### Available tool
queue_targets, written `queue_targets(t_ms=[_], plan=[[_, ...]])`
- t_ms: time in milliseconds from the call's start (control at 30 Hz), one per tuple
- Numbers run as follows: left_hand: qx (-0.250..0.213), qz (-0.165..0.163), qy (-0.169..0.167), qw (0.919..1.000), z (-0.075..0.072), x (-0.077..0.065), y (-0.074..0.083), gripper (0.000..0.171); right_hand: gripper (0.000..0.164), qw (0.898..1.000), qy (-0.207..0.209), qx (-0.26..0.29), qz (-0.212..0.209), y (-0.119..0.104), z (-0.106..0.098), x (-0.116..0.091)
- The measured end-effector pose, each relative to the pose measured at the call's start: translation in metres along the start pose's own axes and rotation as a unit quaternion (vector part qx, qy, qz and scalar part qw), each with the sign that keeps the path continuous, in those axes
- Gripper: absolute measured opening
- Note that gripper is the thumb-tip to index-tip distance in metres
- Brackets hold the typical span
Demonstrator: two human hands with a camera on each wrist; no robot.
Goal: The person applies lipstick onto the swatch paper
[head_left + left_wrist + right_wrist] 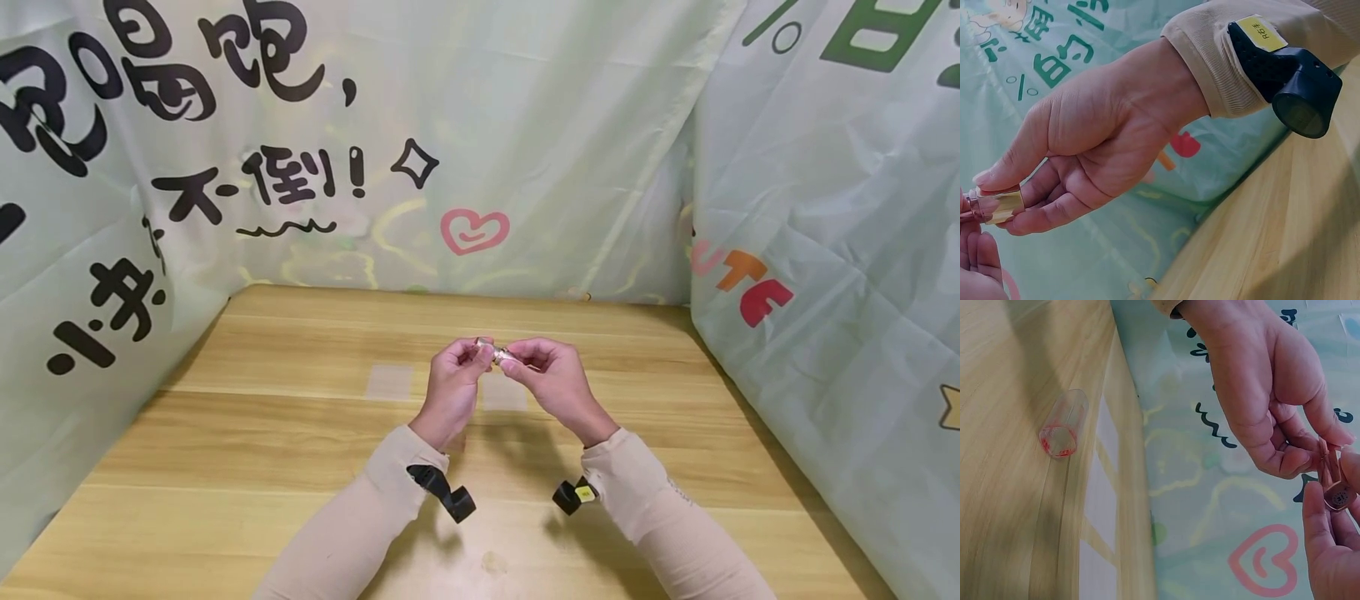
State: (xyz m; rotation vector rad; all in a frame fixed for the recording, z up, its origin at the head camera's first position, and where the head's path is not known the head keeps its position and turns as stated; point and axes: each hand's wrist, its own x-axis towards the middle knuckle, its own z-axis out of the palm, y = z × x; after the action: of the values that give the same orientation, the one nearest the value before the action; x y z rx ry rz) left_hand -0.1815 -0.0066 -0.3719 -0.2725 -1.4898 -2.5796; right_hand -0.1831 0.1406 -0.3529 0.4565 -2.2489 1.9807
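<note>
Above the middle of the table, both hands hold a small shiny metallic tube that resembles a lipstick (497, 352). My left hand (452, 385) pinches one end between thumb and fingers. My right hand (557, 379) grips the other end, with its thumb on top. The left wrist view shows the right thumb and fingers around the tube's gold section (1002, 206), beside a pinkish section at the left hand. In the right wrist view a round label shows on the tube's end (1338, 497). Fingers partly cover the tube.
On the wooden table (262, 517), a clear plastic container (1065, 424) with red marks around its end lies on its side. Pale square patches (389, 382) are on the tabletop. Printed fabric (570, 167) hangs behind and at both sides.
</note>
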Motion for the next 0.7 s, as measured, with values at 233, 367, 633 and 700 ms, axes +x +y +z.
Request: queue_targets(t_ms=[233,367,633,700], plan=[[0.017,0.002,0.002,0.9999,-0.0006,0.0004,-0.0003,0.015,0.02,1.0,0.005,-0.008,-0.018,0.0013,0.0003,-0.0004],[0.02,0.0,0.006,0.9998,0.0007,0.0003,0.0003,0.015,0.02,1.0,0.008,-0.01,-0.023,0.0005,0.0006,-0.0011],[0.02,0.003,0.013,0.9997,0.0019,0.0002,0.0023,0.012,0.018,0.999,0.007,-0.006,-0.046,0.002,0.0016,-0.0008],[0.025,0.005,0.009,0.9996,0.0017,-0.0001,0.0031,0.014,0.016,0.999,-0.002,0.002,-0.052,0.0024,0.0016,-0.0005]])
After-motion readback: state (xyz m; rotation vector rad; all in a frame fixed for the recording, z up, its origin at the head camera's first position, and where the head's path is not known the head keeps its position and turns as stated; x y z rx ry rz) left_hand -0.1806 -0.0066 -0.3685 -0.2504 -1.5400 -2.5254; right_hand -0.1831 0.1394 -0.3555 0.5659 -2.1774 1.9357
